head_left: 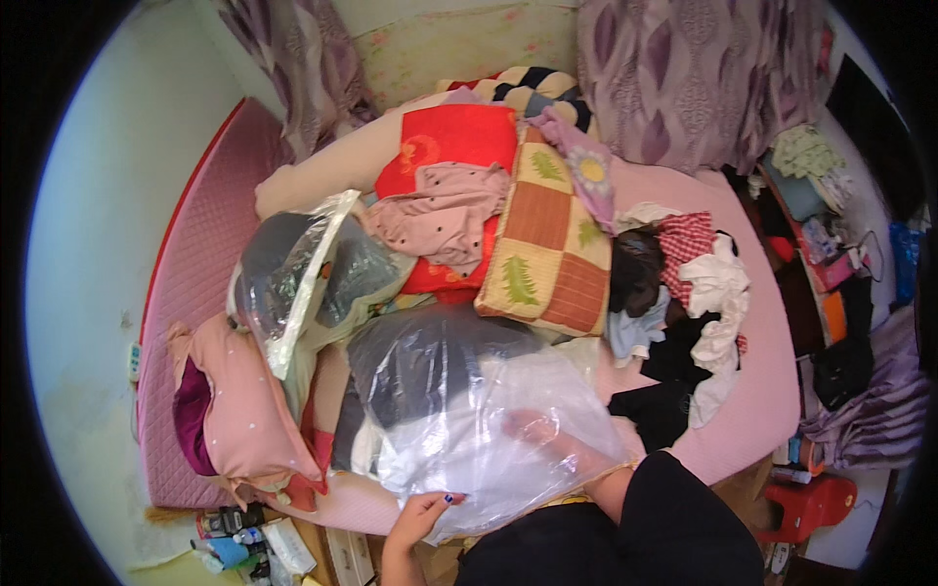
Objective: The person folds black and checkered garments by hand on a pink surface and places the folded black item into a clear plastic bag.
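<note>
Clear plastic bag (469, 449) lies on the bed (752, 425) at center, dark grey cloth (415, 366) inside toward its 11 o'clock, white cloth (528, 386) toward its 2 o'clock. Main risk, my judgement: film looks thin and slack, so a hard pull by one hand while the other pushes could split it at the pinch. Second risk: the pinch takes in only a bit of the near edge, so film could slip out and the mouth fold shut over the right wrist. Third: white cloth could bunch up if the right hand drags on it. Left hand (420, 515) sits at the bag's near edge, about 7 o'clock, thumb and forefinger pinching the film; most of the bag lies from its 11 to 3 o'clock. Right hand (532, 428) shows blurred through the film, seemingly inside, forearm in from 5 o'clock; bag is around and over it, can't tell if fingers are spread or gripping. Around the bag: patchwork pillow (547, 244) at 1 o'clock, near; black garment (669, 376) at 3; pink pillow (244, 410) at 9; second clear bag (283, 293), filled, at 10.
</note>
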### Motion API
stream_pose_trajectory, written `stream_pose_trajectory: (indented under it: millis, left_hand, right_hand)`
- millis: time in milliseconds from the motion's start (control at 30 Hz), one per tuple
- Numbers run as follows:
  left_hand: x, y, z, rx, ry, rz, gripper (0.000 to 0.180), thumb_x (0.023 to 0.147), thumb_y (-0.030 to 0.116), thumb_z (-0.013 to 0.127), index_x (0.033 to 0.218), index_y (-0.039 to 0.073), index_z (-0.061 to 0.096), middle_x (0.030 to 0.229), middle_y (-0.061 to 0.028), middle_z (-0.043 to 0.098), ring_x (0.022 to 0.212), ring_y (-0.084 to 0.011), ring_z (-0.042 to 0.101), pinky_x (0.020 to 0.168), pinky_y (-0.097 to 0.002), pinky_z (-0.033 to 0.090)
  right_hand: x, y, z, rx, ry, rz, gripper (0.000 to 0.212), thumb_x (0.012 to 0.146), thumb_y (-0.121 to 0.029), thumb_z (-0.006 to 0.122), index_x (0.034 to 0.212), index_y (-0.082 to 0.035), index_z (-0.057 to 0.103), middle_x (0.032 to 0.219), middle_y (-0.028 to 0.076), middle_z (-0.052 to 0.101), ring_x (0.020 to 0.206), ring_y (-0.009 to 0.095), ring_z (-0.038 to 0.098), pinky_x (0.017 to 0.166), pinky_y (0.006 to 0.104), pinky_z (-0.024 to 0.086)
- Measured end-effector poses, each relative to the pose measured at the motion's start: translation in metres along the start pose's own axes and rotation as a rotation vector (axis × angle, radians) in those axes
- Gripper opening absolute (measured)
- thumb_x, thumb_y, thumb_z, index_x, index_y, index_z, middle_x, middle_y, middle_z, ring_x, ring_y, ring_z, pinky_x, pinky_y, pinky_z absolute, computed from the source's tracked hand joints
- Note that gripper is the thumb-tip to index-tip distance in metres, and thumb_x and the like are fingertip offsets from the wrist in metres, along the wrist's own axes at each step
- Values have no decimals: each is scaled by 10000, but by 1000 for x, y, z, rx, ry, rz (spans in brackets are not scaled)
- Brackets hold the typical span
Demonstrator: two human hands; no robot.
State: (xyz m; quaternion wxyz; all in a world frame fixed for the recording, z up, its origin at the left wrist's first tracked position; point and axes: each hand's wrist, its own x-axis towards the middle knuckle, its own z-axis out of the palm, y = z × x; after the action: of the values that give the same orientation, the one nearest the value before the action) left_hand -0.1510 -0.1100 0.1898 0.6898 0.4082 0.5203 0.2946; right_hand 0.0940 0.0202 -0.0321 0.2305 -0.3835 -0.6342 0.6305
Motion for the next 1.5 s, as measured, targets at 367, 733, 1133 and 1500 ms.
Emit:
stream_pose_trajectory:
  millis: [367,733,1133,1500]
  left_hand:
    - [159,-8,67,1251,250,240,831,632,436,654,1293,92,288,1348,-215,189,1247,-387,149,983,-537,123]
    - [221,-108,62,1588,342,-15,820,651,453,618,1316,139,254,1382,-191,89,1279,-360,26,982,-573,25]
    - [227,-109,72,1584,328,-157,782,649,428,600,1290,97,299,1366,-216,124,1268,-385,61,980,-575,28]
    - [240,-122,70,1617,418,-58,773,653,444,570,1286,94,297,1352,-224,153,1257,-401,90,976,-579,42]
  right_hand:
    - [-198,-9,-128,668,-7,860,303,835,-201,484,1109,-74,498,1082,62,547,981,166,534,837,294,412]
    - [-182,75,-238,307,842,893,306,733,-155,574,1015,-68,494,936,95,576,876,193,553,714,322,437]
    - [-178,171,-413,-253,1179,808,1015,524,-321,752,1237,137,194,1207,312,356,1119,379,385,926,360,339]
    - [-152,160,-184,-894,261,1153,708,641,-369,678,1203,-86,352,1197,179,406,1136,332,354,923,449,293]
